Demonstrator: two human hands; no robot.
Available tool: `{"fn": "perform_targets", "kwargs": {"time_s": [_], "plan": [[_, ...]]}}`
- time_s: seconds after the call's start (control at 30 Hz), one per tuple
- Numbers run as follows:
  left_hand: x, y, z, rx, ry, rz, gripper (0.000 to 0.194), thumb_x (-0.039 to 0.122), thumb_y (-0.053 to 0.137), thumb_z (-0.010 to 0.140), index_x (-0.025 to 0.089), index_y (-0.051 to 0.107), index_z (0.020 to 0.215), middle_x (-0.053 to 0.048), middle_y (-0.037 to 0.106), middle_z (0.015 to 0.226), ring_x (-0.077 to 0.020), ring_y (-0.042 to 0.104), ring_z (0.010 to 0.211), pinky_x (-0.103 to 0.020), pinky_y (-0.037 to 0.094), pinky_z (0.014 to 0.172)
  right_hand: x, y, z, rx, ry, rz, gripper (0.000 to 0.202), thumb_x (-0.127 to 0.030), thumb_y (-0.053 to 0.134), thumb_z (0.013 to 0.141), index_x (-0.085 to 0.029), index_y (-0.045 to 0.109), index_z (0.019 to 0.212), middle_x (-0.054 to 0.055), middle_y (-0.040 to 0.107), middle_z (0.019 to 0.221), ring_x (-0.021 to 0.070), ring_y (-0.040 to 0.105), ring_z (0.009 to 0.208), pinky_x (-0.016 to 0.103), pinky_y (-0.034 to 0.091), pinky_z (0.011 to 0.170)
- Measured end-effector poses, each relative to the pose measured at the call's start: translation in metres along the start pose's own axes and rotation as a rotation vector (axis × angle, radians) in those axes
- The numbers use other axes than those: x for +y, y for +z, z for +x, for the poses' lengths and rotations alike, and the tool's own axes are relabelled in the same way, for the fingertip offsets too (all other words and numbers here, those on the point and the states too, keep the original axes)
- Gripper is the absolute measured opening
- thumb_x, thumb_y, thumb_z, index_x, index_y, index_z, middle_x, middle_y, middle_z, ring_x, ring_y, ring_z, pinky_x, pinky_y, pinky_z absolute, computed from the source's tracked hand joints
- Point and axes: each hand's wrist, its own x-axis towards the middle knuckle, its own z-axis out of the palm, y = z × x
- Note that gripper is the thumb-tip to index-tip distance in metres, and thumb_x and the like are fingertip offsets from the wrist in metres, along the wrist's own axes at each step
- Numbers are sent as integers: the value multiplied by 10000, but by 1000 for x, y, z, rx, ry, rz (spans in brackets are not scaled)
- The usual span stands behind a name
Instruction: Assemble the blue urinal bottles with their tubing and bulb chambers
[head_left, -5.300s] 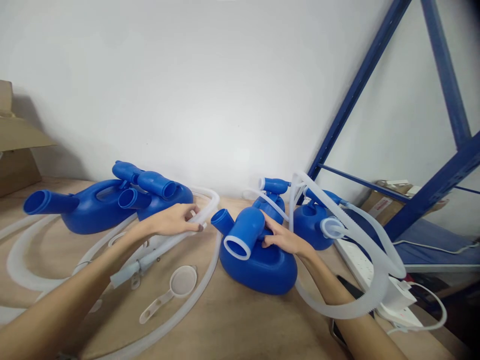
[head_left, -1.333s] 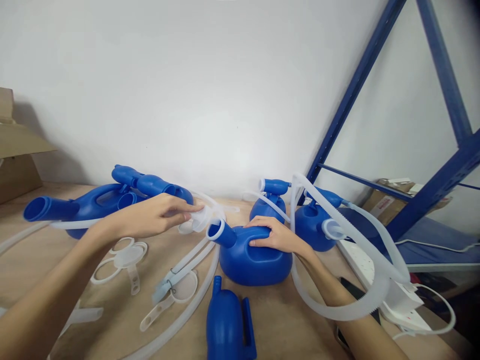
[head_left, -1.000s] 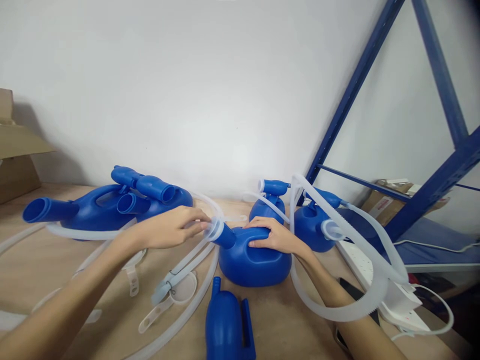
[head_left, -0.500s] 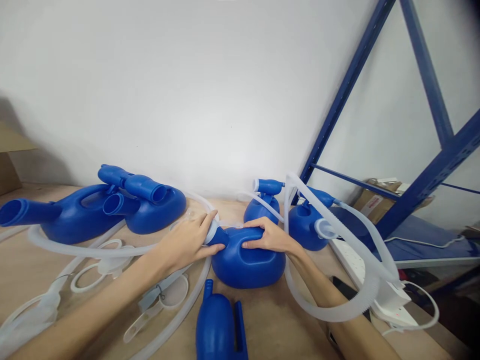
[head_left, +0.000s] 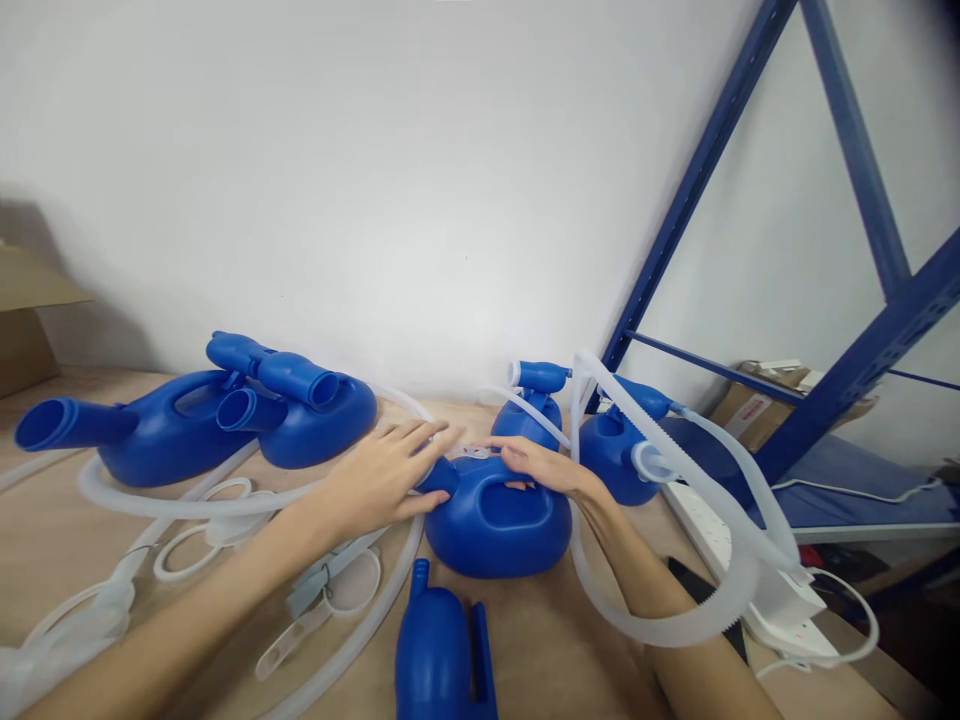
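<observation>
A blue handled bottle (head_left: 480, 545) rests on its side on the wooden table in the middle. My left hand (head_left: 390, 465) is wrapped over the bottle's neck at its left end, thumb below and fingers on top, covering the mouth. My right hand (head_left: 536, 465) grips the top of the bottle at the handle, its fingertips partly hidden behind it. Between the hands, a small clear plastic piece (head_left: 476, 452) shows just behind the bottle. In front lies a smaller blue part (head_left: 435, 650) with a narrow spout and a side arm.
Two more blue bottles (head_left: 165, 435) (head_left: 319, 425) stand back left, two others (head_left: 525, 420) (head_left: 611, 455) back right. Translucent hoses (head_left: 660, 625) loop across both sides. Clear caps (head_left: 352, 585) lie at left. A white power strip (head_left: 705, 525) and blue metal rack (head_left: 697, 170) are at right.
My right thumb has moved from the handle opening up onto the bottle's top, with the fingers reaching toward the neck. My left fingers have stretched farther over the neck. The view has shifted slightly.
</observation>
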Motion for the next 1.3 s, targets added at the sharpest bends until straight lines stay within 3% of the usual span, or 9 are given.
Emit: {"fn": "perform_targets", "kwargs": {"time_s": [0.07, 0.2, 0.37, 0.53, 0.63, 0.73, 0.97, 1.17, 1.3], "plan": [[2, -4, 1, -9, 58, 25, 542, 383, 564, 1003, 271, 473, 1526, -133, 624, 1413, -340, 618, 1246, -471, 530, 972, -6, 1, 6, -34, 72, -33, 915, -899, 325, 882, -169, 689, 1298, -24, 542, 567, 126, 455, 487, 255, 413, 512], [0, 0, 3, 44, 74, -74, 372, 336, 562, 997, 235, 644, 1345, -113, 683, 1236, -320, 638, 1180, -424, 549, 897, -22, 8, 12, 6, 200, -271, 709, -772, 625, 848, -230, 702, 1298, -46, 559, 558, 120, 524, 506, 233, 420, 546], [-7, 8, 2, 104, 88, -152, 342, 330, 597, 977, 230, 669, 1296, -102, 686, 1197, -296, 653, 1117, -402, 535, 890, -38, 16, 10, 25, 260, -399, 654, -737, 610, 874, -257, 695, 1310, -46, 595, 516, 150, 607, 510, 246, 459, 581], [0, 8, 2, 135, 77, -105, 342, 338, 611, 978, 213, 672, 1290, -113, 682, 1161, -309, 646, 1074, -415, 531, 862, -34, 19, 12, 54, 264, -442, 610, -733, 607, 874, -294, 717, 1283, -50, 601, 504, 168, 631, 533, 259, 476, 603], [6, 10, 5, 162, 41, -71, 286, 384, 562, 1020, 209, 694, 1204, -102, 682, 1089, -297, 635, 1033, -423, 525, 869, -28, 19, 14, 114, 209, -459, 559, -711, 629, 866, -311, 752, 1237, 14, 782, 807, 230, 737, 801, 306, 534, 785], [9, 12, 9, 152, -27, -42, 257, 344, 488, 1056, 199, 697, 1088, -88, 678, 1024, -276, 622, 973, -410, 520, 842, -25, 21, 15, 151, 153, -466, 490, -658, 653, 872, -320, 771, 1206, 33, 774, 1237, 309, 695, 1174, 380, 487, 1031], [8, 13, 11, 101, -67, -107, 272, 271, 430, 1065, 195, 684, 1008, -80, 675, 992, -259, 610, 938, -407, 517, 841, -29, 25, 16, 166, 187, -440, 493, -683, 650, 869, -329, 789, 1184, 33, 771, 1258, 360, 672, 1229, 448, 466, 1078], [3, -5, 6, 18, -13, -230, 354, 358, 407, 1077, 230, 675, 1269, -107, 681, 1217, -271, 640, 1132, -417, 516, 990, -26, 24, 17, 158, 146, -439, 449, -648, 648, 891, -323, 792, 1165, 23, 762, 1278, 338, 660, 1259, 427, 470, 1081], [-14, -29, -11, -165, -75, -267, 623, 444, 556, 988, 341, 403, 1583, -122, 552, 1515, -303, 656, 1224, -375, 564, 907, -23, 21, 17, 135, 69, -340, 529, -659, 692, 857, -290, 763, 1228, 35, 739, 1321, 312, 649, 1273, 395, 477, 1074]]}}
